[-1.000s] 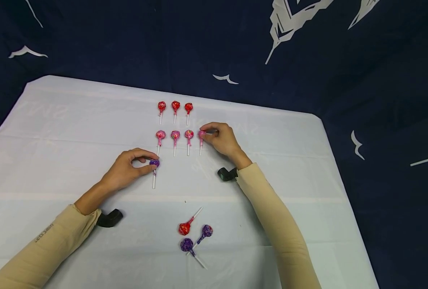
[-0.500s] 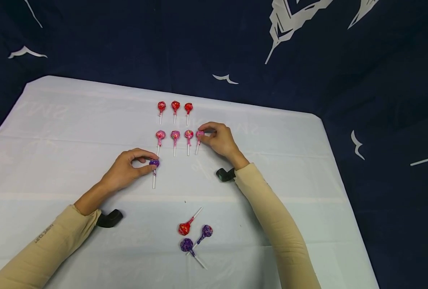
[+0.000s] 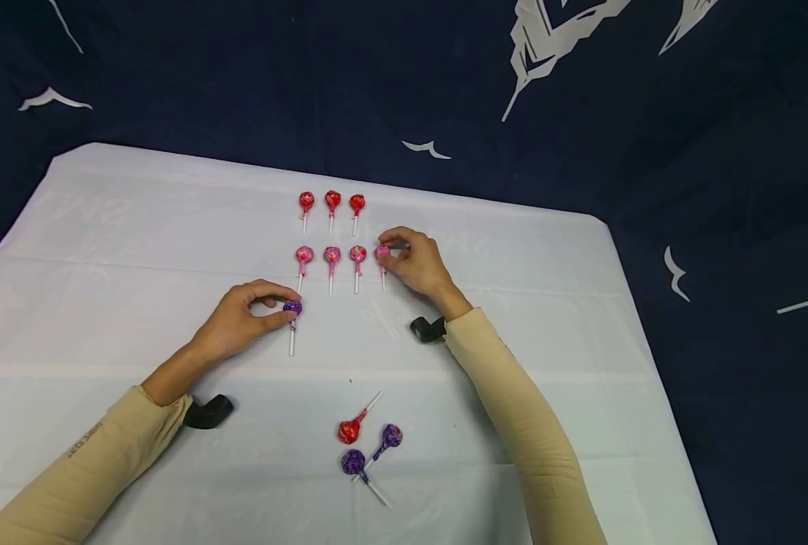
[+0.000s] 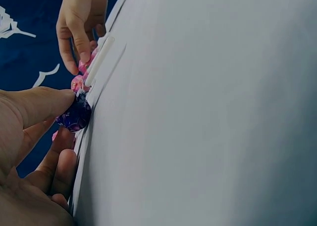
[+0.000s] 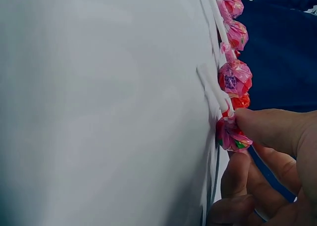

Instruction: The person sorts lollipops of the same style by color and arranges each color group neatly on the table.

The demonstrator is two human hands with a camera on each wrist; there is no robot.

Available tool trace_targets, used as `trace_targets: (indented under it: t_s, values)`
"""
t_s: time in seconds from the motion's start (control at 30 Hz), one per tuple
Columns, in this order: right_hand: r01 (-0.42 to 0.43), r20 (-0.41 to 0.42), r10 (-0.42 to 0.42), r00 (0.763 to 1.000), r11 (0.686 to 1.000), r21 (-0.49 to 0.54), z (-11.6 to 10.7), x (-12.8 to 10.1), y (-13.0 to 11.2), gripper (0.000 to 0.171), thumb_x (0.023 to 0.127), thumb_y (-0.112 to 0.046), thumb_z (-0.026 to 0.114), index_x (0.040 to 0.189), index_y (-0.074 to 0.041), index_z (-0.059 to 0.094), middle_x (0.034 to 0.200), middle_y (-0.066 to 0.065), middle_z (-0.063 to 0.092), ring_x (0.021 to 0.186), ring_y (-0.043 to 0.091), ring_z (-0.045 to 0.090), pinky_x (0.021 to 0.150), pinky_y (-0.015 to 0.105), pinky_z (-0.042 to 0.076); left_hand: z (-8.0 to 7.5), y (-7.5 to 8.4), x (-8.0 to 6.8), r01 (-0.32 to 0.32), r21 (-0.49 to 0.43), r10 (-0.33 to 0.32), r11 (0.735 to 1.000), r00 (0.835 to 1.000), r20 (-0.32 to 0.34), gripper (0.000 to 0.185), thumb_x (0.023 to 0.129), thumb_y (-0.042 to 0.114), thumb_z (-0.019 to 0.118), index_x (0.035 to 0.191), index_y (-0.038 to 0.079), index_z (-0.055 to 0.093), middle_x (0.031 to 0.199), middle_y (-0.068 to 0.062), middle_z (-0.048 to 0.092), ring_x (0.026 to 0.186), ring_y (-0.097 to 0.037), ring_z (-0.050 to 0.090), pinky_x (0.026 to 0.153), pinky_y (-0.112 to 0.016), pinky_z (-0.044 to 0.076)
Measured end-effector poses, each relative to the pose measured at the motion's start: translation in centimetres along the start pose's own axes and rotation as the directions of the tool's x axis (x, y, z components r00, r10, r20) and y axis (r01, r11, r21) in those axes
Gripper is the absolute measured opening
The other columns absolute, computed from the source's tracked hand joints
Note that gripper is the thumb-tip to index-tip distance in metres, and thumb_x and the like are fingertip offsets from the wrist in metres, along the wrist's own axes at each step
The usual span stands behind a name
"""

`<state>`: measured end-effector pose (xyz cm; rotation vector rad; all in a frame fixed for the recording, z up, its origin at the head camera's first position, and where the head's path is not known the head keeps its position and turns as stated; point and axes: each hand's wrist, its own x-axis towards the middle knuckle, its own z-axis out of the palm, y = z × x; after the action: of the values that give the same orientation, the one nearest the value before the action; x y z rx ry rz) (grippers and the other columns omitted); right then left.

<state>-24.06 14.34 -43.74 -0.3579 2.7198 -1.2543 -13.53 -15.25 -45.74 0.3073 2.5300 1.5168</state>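
The pink lollipop has been straightened in the right hand grip's pinch, ending the pink row. The left hand grip pinches the purple lollipop on the counter.

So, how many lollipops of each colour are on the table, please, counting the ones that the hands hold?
Red lollipops: 4
Pink lollipops: 4, one pinched by the right hand
Purple lollipops: 3, one pinched by the left hand
Total: 11
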Motion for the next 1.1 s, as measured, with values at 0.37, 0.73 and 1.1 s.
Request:
trace_targets:
  t_s: [0.37, 0.73, 1.1]
  values:
    - [0.002, -0.004, -0.002, 1.000, 1.000, -0.004, 0.10, 0.07, 0.04, 0.024, 0.090, -0.015, 0.076, 0.113, -0.011, 0.071, 0.114, 0.010, 0.070, 0.058, 0.008, 0.051, 0.056, 0.023, 0.037, -0.06, 0.08, 0.02, 0.007, 0.000, -0.007, 1.000, 1.000, 0.002, 0.024, 0.091, 0.016, 0.075, 0.115, 0.012, 0.074, 0.121, -0.008, 0.067, 0.105, -0.022, 0.052, 0.091, -0.036, 0.038]
    - [0.014, 0.000, -0.014, 1.000, 1.000, -0.012, 0.04, -0.09, -0.07, 0.023, 0.090, -0.014, 0.075, 0.112, -0.010, 0.071, 0.114, 0.010, 0.072, 0.058, 0.009, 0.049, 0.055, 0.023, 0.037, -0.07, 0.01, 0.05, 0.010, 0.002, -0.010, 1.000, 1.000, 0.000, 0.023, 0.091, 0.016, 0.075, 0.114, 0.013, 0.074, 0.122, -0.008, 0.066, 0.105, -0.022, 0.052, 0.091, -0.037, 0.038]
    - [-0.003, 0.001, 0.003, 1.000, 1.000, -0.009, 0.19, -0.21, 0.04, 0.026, 0.090, -0.016, 0.074, 0.115, -0.010, 0.070, 0.116, 0.009, 0.070, 0.059, 0.010, 0.051, 0.059, 0.025, 0.039, -0.04, 0.07, 0.02, -0.002, -0.003, 0.002, 1.000, 1.000, -0.002, 0.024, 0.091, 0.016, 0.075, 0.114, 0.012, 0.074, 0.120, -0.008, 0.067, 0.104, -0.021, 0.051, 0.089, -0.033, 0.039]
